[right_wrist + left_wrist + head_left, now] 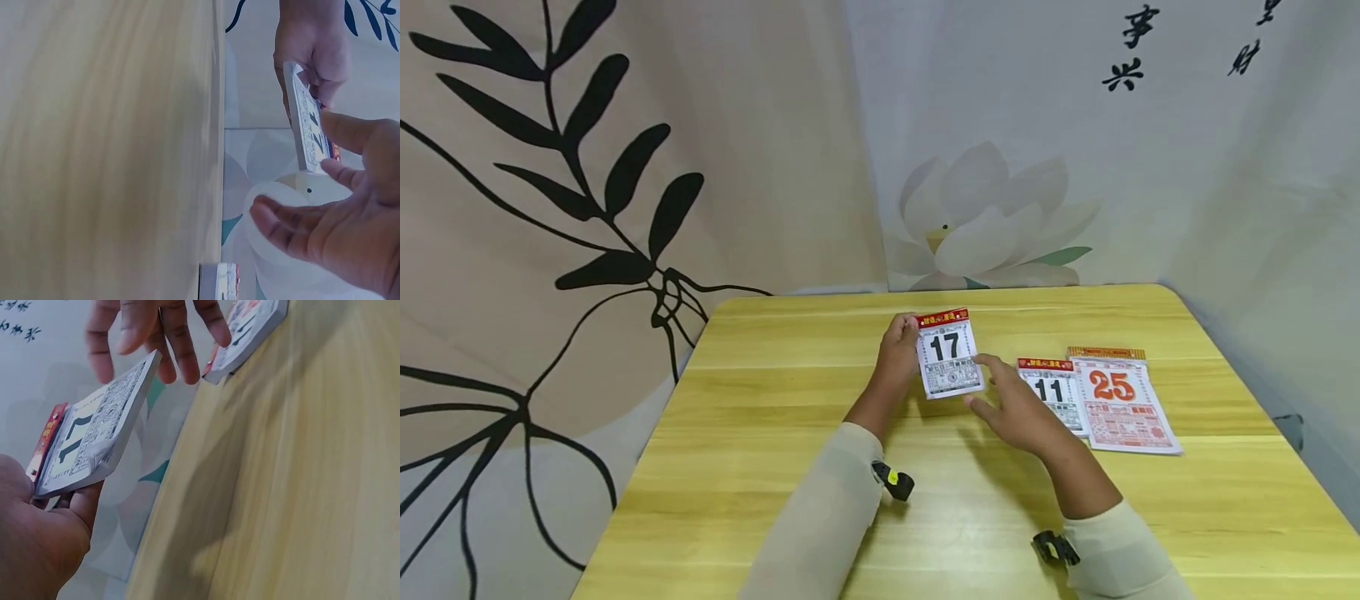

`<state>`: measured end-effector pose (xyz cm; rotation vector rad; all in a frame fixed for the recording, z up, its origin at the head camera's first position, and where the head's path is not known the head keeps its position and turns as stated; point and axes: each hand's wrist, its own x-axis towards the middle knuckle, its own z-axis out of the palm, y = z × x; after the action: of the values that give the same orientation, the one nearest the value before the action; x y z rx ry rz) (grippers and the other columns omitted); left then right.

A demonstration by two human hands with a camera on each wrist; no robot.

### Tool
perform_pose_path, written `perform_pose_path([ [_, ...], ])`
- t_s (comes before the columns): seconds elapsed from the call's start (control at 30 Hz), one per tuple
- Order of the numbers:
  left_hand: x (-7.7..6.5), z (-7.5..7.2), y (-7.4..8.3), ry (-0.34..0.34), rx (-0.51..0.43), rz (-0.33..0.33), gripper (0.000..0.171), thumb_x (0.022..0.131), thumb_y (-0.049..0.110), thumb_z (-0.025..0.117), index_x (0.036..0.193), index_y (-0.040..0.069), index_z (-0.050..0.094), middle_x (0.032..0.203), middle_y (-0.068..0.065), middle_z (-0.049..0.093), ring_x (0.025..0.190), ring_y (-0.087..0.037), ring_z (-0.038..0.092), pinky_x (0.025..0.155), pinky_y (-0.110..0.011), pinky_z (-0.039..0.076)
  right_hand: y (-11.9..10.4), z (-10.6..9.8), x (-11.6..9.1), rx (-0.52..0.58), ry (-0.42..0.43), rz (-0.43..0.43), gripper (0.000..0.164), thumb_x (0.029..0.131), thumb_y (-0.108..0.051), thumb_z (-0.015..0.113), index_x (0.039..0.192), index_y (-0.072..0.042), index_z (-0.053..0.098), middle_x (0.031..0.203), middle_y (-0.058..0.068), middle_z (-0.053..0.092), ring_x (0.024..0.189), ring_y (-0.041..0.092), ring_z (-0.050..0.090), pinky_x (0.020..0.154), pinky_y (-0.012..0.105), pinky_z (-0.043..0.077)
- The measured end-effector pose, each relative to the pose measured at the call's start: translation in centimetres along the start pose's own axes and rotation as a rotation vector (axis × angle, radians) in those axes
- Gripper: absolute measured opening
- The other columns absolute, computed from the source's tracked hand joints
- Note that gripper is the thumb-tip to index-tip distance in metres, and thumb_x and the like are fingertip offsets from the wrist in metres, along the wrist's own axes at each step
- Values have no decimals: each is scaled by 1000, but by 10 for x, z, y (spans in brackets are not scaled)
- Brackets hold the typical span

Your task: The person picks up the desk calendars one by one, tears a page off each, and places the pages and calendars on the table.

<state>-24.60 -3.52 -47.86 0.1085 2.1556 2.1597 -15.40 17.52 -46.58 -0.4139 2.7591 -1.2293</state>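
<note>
My left hand point(897, 357) grips a small tear-off calendar point(950, 371) by its left edge and holds it up over the table. The pad has a red header strip and a black 17. In the left wrist view one lower page corner point(98, 451) curls up, and the fingers support the pad from beneath. My right hand point(1018, 412) hovers at the pad's right edge with fingers spread and holds nothing. Its fingertips overlap that edge in the head view. Beyond it, another small calendar point(1054, 396) showing a black 11 is partly covered by the right hand.
On the right of the wooden table point(760, 483) lies a larger calendar point(1123, 417) with a gold header and a red 25, overlapping the 11 calendar's edge. A curtain point(775, 150) printed with leaves and a lotus hangs behind the table. Black bands circle both wrists.
</note>
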Motion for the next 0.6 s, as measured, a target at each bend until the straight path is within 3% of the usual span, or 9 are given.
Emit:
perform_pose_path([
  [0.17,0,-4,6,18,-3,-2,39,120,38,36,138,7,53,106,-11,63,88,-19,63,78,-29,52,-1,3,1,119,-5,-50,57,111,-18,65,161,-11,39,158,27,55,139,54,59,99,61,60],
  [0.33,-2,-11,14,47,15,-9,39,120,37,37,139,7,54,100,-11,65,81,-17,65,70,-27,53,-7,9,3,263,-5,-85,45,110,-10,65,152,-11,47,149,25,62,135,51,63,94,49,63],
  [0.5,-3,-16,21,65,42,15,43,120,37,36,138,1,52,95,-9,61,77,-17,61,66,-26,49,-15,16,6,434,2,-13,37,110,-7,64,146,-11,54,150,22,60,133,46,64,99,44,60],
  [0.6,-3,-17,23,74,45,23,42,120,37,37,136,0,52,94,-8,59,77,-17,60,66,-26,48,-18,19,7,562,22,59,35,110,-7,64,144,-9,59,148,19,58,124,35,67,98,41,61],
])
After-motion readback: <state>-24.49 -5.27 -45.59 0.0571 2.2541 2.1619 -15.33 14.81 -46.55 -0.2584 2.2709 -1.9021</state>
